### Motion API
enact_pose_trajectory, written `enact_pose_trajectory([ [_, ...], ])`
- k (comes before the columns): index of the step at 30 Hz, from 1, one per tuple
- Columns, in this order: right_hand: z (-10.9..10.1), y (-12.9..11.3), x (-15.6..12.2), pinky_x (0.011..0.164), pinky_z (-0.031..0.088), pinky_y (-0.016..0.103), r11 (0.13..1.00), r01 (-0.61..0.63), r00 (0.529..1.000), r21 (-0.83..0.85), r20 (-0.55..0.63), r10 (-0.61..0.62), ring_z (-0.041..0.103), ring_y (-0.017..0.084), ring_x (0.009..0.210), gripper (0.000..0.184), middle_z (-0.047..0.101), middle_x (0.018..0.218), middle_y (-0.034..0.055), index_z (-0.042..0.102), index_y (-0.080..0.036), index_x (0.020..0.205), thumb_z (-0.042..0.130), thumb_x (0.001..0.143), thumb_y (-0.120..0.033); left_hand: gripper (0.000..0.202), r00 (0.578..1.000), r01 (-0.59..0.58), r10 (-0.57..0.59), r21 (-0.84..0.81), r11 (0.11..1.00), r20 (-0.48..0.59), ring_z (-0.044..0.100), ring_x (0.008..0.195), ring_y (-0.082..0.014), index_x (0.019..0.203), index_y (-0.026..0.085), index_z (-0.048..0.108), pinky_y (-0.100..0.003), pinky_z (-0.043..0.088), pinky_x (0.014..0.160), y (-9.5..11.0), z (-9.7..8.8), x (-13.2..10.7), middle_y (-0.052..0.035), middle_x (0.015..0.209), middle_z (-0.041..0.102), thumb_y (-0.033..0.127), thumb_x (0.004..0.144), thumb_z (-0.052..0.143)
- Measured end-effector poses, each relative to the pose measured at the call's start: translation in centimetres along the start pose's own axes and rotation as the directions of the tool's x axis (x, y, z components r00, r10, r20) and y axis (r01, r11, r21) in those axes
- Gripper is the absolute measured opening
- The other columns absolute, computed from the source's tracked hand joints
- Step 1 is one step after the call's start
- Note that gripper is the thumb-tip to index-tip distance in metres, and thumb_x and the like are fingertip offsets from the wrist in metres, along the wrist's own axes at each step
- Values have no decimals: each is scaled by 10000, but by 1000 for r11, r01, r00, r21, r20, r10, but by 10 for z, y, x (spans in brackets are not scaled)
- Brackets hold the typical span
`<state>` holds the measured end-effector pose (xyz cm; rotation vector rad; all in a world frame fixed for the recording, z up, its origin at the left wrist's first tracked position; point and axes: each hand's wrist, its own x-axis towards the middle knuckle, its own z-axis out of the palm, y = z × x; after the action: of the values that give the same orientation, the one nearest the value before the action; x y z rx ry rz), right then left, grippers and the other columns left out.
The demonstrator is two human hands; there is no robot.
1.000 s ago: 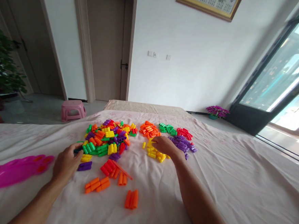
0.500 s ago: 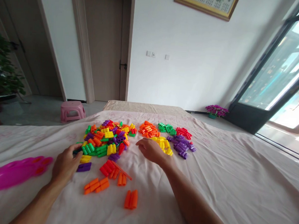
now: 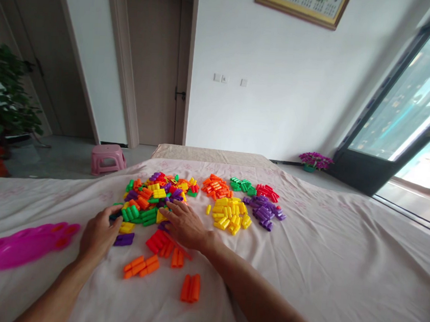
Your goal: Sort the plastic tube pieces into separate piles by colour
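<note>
1. Right hand lies palm down on the near edge of the mixed pile of plastic blocks. Its fingers are spread wide, and it grips nothing that shows.
2. Left hand is curled at the pile's left edge, fingertips against green blocks. I cannot tell whether it has hold of one.
3. The mixed pile sits mid-bed on a pale sheet. Loose orange blocks and one purple block lie nearer the person.
4. To its right are five single-colour heaps: orange heap, green heap, red heap, purple heap and yellow heap. By my judgement some blocks are separated by colour, while the larger share is not.
5. A magenta tray lies far left, apart from the blocks. It is blurred and seems to hold nothing.
</note>
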<state>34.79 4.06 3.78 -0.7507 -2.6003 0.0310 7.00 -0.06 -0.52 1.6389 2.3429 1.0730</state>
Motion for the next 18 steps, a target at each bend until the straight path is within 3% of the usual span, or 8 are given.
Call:
enact_pose_trajectory([
  [5, 10, 4, 5, 1010, 428, 351, 998, -30, 998, 56, -59, 33, 535, 217, 1144, 346, 626, 1212, 75, 580, -224, 1247, 616, 916, -319, 403, 1000, -17, 17, 26, 1000, 3, 657, 1059, -267, 1210, 216, 590, -335, 505, 864, -1, 0, 0, -98, 1168, 698, 369, 855, 477],
  [8, 10, 4, 2, 937, 446, 354, 995, -72, 993, 64, -85, 77, 562, 219, 1021, 281, 651, 1059, 69, 618, -223, 1148, 643, 894, -341, 400, 1000, -30, 30, 41, 999, -5, 662, 1045, -261, 1207, 213, 590, -327, 506, 855, -2, 1, 0, -97, 1162, 701, 367, 856, 477],
  [18, -23, 5, -42, 918, 448, 397, 978, -132, 958, 161, -232, 168, 536, 250, 1054, 414, 623, 1108, 94, 562, -222, 1247, 672, 858, -313, 417, 999, -35, 35, 32, 999, -2, 669, 1045, -240, 1226, 210, 592, -302, 513, 852, 2, -3, -2, -89, 1176, 705, 334, 841, 488],
])
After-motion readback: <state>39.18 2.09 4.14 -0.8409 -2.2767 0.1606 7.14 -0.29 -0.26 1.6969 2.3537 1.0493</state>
